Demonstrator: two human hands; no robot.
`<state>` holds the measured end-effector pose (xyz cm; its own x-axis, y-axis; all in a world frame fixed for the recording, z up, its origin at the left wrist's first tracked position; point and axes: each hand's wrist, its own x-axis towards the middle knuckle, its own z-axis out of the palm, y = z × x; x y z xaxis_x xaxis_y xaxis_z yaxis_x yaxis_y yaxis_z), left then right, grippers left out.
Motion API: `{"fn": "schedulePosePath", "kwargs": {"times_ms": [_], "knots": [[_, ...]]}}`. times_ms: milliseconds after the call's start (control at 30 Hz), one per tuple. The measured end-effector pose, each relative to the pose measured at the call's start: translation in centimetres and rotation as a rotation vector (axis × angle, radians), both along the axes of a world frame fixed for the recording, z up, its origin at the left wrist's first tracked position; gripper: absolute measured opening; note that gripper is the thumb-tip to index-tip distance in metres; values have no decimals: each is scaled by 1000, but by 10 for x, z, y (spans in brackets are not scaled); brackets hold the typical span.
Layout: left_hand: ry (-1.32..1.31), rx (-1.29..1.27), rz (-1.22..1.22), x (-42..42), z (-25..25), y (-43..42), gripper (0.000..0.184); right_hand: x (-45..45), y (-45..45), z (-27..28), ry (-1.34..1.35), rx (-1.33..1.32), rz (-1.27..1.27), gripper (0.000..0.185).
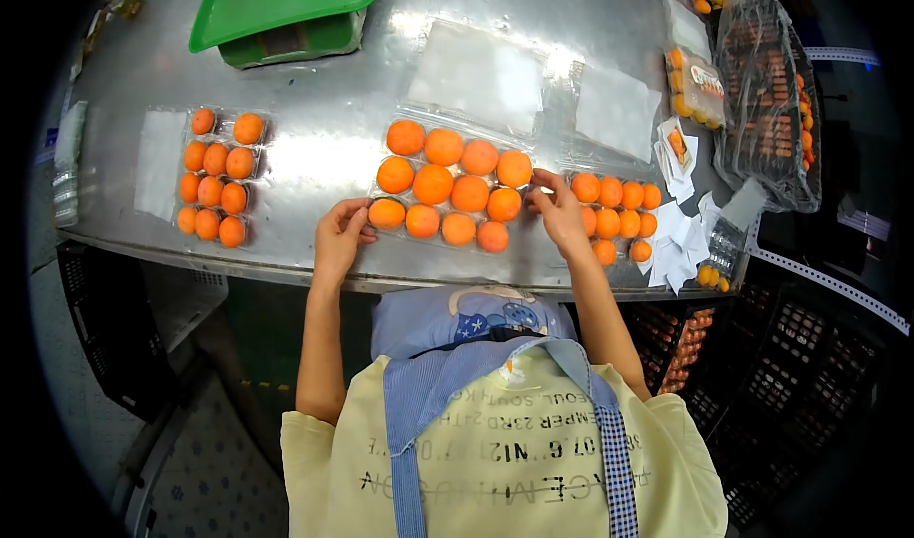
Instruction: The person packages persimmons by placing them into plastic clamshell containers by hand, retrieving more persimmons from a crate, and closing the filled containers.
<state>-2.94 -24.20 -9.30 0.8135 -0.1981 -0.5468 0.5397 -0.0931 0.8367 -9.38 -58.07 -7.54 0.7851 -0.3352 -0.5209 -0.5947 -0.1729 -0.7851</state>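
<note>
A clear plastic clamshell tray (444,178) filled with rows of round orange fruits (433,185) lies on the metal table in front of me. Its clear lid (479,76) is folded back flat on the far side. My left hand (340,238) grips the tray's near left corner between thumb and fingers, beside an orange fruit. At the tray's right edge, my right hand (560,212) has its fingers curled on the rim. The thumbs and fingertips partly cover the tray's edges.
Another fruit tray (217,178) lies to the left, and a third (614,216) sits close by my right hand. A green plastic tray (286,3) stands at the back. White paper slips (678,243), a closed fruit pack (696,88) and a plastic-lined crate (762,100) are at the right.
</note>
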Motion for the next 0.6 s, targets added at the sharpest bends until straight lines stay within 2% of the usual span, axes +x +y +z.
{"fn": "schedulePosePath", "kwargs": {"times_ms": [67,167,267,333,433,533,600], "knots": [[17,3,3,-4,2,3,23,-5,11,0,-8,93,-28,48],[26,46,2,-15,4,5,22,-7,15,-3,-36,77,-10,48],[1,119,-4,-26,0,7,22,-6,20,-1,-104,-63,28,46],[-37,210,-26,-28,3,5,22,-4,26,12,-243,-270,119,44],[-261,464,19,-35,13,0,21,2,33,22,-422,-481,244,40],[-379,514,74,-46,8,-3,22,6,34,29,-510,-556,347,38],[-224,403,135,-51,14,-8,22,10,38,30,-532,-520,374,37]]}}
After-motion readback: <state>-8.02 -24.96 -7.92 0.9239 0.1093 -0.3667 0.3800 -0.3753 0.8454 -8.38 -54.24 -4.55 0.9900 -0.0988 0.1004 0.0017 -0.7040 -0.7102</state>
